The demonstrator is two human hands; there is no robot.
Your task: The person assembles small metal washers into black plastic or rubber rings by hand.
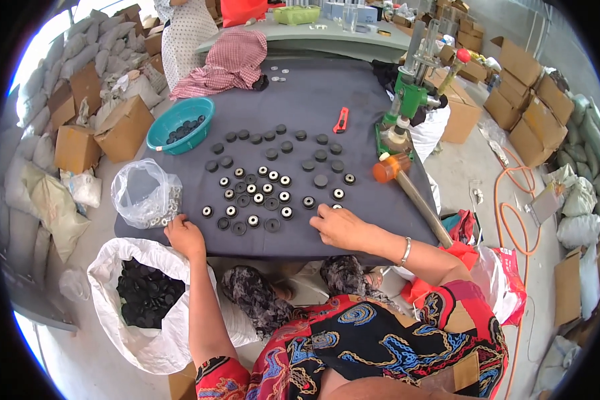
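Across the dark cloth of the table (300, 87) lie several black round caps (321, 181), and among them several black round pieces with a pale metal ring set in the middle (285, 197). My right hand (343, 230) rests at the near edge of this group, fingers curled down and pressed together beside a ringed piece (337, 207) that it partly hides. What its fingertips hold cannot be made out. At the left table edge, my left hand (185, 239) is closed next to a clear plastic bag (140, 183) of small metal rings; its fingertips are too small to read.
A teal basin (181, 127) holds more black caps. To the right stand a green hand press (407, 100) and an orange-headed mallet (417, 197); a red box cutter (341, 121) lies nearby. A white sack (107, 300) of black pieces stands below my left arm. Checked fabric (227, 63) lies behind.
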